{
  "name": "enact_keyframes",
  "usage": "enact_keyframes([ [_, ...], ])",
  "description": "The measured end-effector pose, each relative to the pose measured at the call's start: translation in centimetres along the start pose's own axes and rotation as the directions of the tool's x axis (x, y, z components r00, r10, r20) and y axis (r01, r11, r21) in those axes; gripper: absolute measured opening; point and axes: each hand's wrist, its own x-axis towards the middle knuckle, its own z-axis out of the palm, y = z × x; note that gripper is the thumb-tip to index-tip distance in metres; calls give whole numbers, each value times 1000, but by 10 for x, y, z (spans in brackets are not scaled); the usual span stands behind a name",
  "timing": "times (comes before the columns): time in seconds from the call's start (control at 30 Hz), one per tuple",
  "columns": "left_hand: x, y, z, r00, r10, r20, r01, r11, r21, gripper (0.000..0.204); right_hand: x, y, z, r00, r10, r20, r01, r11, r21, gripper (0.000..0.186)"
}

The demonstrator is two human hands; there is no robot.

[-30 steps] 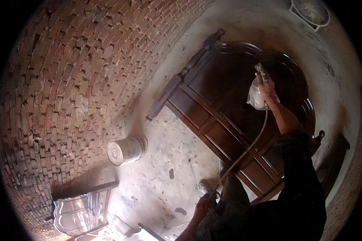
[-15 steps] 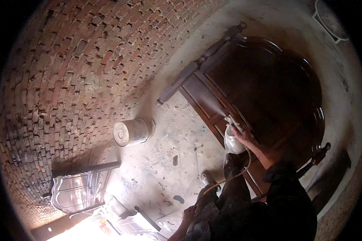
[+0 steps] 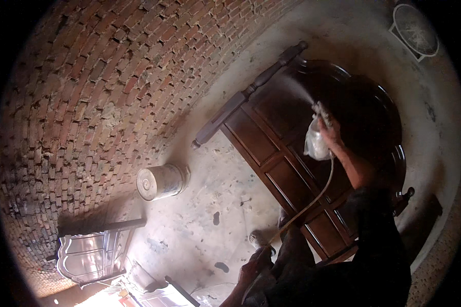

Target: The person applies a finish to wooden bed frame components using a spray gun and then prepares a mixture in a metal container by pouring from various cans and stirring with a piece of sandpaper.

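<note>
The right hand point(image 3: 332, 130) grips a spray gun point(image 3: 320, 112) with a pale cup point(image 3: 316, 143) hanging beneath. The left hand point(image 3: 257, 263) is curled low by the hose point(image 3: 312, 202); from here I can't tell whether it grips it. Half a second ago the gun was over the lower panels; now it's up at the broad arched panel, so the mist reaches toward the upper post rather than the lower edge. I count one gun, one cup, one hose and one large dark headboard point(image 3: 292, 128), which fills the floor's right side. Farther out: one bucket point(image 3: 161, 182) near the floor's edge along the brick wall point(image 3: 112, 102), and one round white frame point(image 3: 416, 30) beyond the headboard's arched edge.
</note>
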Motion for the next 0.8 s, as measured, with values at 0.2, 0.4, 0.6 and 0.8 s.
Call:
enact_keyframes([
  [0.2,34,65,-47,991,51,-122,-78,970,-229,38,70,46,-27,969,59,-242,-74,996,-53,37],
  [0.4,-13,48,-53,964,-104,-243,38,964,-262,32,21,-14,61,996,-3,-86,15,989,144,38],
  [0.6,-55,14,-54,829,-555,-73,408,688,-600,36,-64,24,143,997,-56,-51,46,985,-169,37],
  [0.8,-86,-31,-42,804,-570,-170,317,652,-689,39,-88,-59,168,957,58,283,-114,976,186,36],
])
